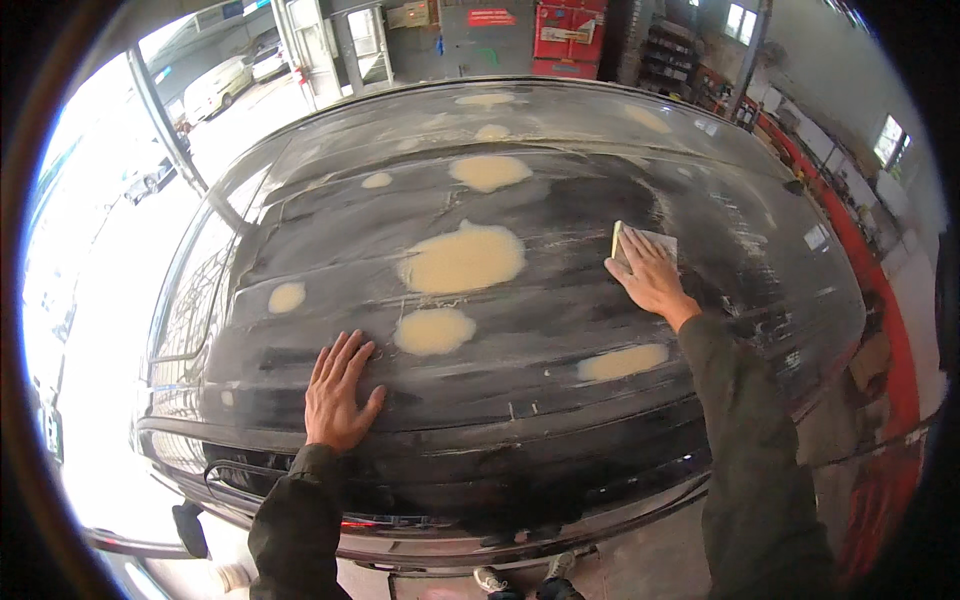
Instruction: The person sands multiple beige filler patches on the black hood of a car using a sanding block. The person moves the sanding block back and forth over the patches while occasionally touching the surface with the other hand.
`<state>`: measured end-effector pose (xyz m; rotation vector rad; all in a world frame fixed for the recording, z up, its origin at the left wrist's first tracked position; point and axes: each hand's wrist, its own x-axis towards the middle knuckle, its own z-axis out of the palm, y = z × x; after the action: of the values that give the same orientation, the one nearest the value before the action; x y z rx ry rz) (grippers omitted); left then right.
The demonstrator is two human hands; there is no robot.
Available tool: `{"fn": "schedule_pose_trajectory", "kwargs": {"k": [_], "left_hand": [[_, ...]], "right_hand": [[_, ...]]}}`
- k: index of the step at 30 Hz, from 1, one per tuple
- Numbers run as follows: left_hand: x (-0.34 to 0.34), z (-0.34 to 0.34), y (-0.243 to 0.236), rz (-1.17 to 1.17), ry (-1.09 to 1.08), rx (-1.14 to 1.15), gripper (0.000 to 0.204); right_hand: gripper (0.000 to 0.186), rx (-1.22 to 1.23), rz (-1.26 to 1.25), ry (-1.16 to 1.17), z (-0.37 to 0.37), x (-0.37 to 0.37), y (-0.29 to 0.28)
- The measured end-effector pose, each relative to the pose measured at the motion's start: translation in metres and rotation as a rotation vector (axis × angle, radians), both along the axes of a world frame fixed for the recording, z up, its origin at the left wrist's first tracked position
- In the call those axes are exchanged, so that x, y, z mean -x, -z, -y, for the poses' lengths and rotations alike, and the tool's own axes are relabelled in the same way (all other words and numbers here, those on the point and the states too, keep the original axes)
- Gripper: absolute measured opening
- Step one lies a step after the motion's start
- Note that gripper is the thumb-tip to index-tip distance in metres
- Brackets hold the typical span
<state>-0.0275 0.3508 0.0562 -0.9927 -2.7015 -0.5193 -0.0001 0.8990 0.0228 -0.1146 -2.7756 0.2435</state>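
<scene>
Below me lies a dark car roof [570, 315], dull and scuffed, with several cream filler patches such as the large one [465, 258] in its middle. My left hand [342, 392] rests palm down on the near left of the roof, fingers spread and holding nothing. Further off on the right, my right hand [651, 272] presses a pale, flat sanding pad [668, 243] onto the roof. Its fingers lie over the pad, which hides part of the pad's face, and the thumb sits by the left edge. A long cream patch [624, 362] is nearer me, below that hand.
A red cabinet [567, 38] stands beyond the roof's far edge. Shelves with small items [668, 58] are at the far right. Parked cars [218, 88] show in the bright area at far left. My shoes [490, 578] are on the floor by the car's near edge.
</scene>
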Motion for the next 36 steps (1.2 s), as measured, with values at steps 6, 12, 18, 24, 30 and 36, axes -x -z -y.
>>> {"fn": "schedule_pose_trajectory", "kwargs": {"k": [6, 12, 18, 24, 30, 36], "left_hand": [[-0.004, 0.0, 0.0, 0.013, -0.015, 0.016, 0.067], [-0.001, 0.009, 0.007, -0.001, -0.033, 0.006, 0.065], [-0.002, 0.016, 0.004, -0.019, -0.026, -0.011, 0.065], [0.0, 0.0, 0.006, -0.017, -0.018, -0.062, 0.062], [0.0, 0.014, 0.012, -0.029, -0.015, -0.063, 0.062], [0.002, 0.019, 0.018, -0.015, -0.037, -0.022, 0.063]], "right_hand": [[0.096, 0.014, -0.01, -0.257, 0.231, 0.062, -0.011], [0.086, 0.021, -0.003, -0.605, 0.313, 0.066, -0.003], [0.072, -0.008, -0.045, -0.562, 0.131, -0.037, -0.017], [0.07, -0.01, -0.031, -0.307, 0.087, -0.074, 0.001], [0.068, 0.132, -0.164, -0.513, 0.287, 0.015, 0.003], [0.07, 0.143, -0.151, -0.553, 0.208, -0.004, 0.011]]}}
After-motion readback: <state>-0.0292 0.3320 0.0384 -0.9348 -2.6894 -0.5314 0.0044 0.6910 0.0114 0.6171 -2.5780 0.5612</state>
